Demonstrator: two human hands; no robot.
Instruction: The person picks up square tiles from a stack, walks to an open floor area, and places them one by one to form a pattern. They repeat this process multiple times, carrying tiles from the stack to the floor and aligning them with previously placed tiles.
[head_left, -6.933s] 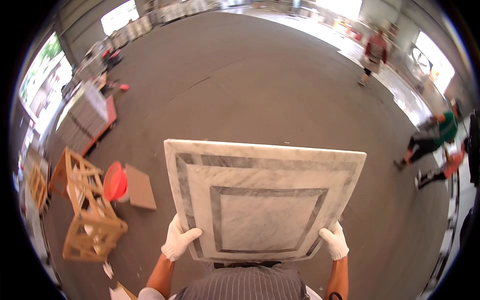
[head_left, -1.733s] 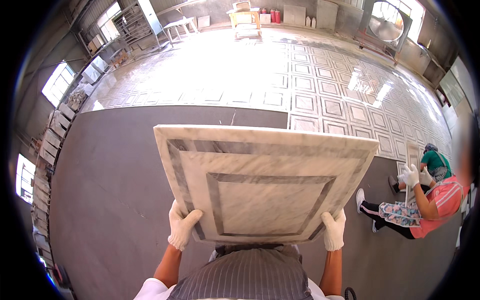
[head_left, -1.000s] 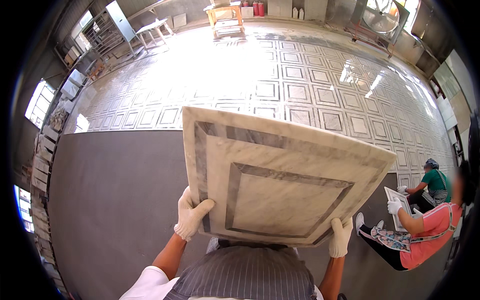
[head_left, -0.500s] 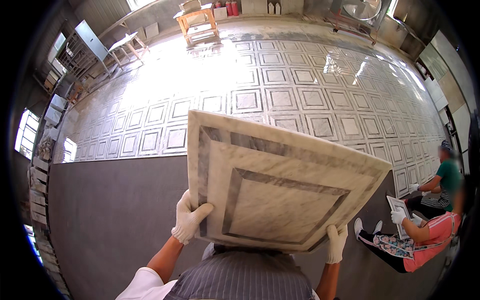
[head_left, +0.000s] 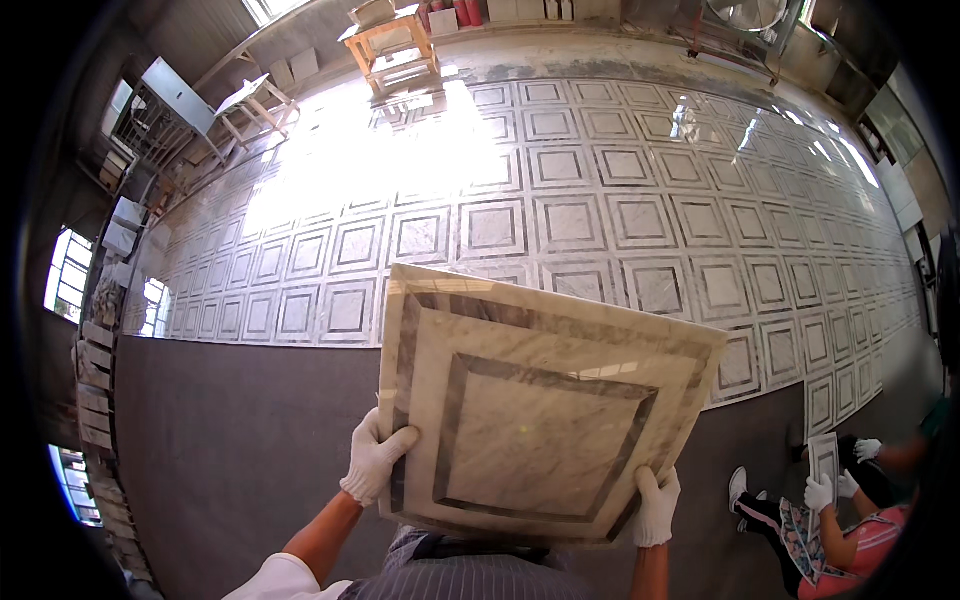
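A large square marble tile (head_left: 545,425), white-grey with dark inlaid square borders, is held up in front of my body, its patterned face tilted toward me. My left hand (head_left: 376,458), in a white knit glove, grips its left edge near the bottom, thumb on the face. On the opposite edge my right hand (head_left: 656,505), gloved alike, has its thumb on the lower right part of the face. The fingers behind the tile are hidden. Below the tile is my dark striped apron (head_left: 470,578).
Matching tiles (head_left: 650,285) cover the floor ahead, bordering a dark grey floor (head_left: 230,430). At the lower right a co-worker in pink (head_left: 865,550) holds a smaller framed panel (head_left: 823,460); another person's gloved hand (head_left: 867,450) is beside it. A wooden stand (head_left: 392,50) is far back.
The tile has come lower and closer to my body, its face tipped more upright in view. My view has shifted, and the co-workers now appear farther toward the lower right.
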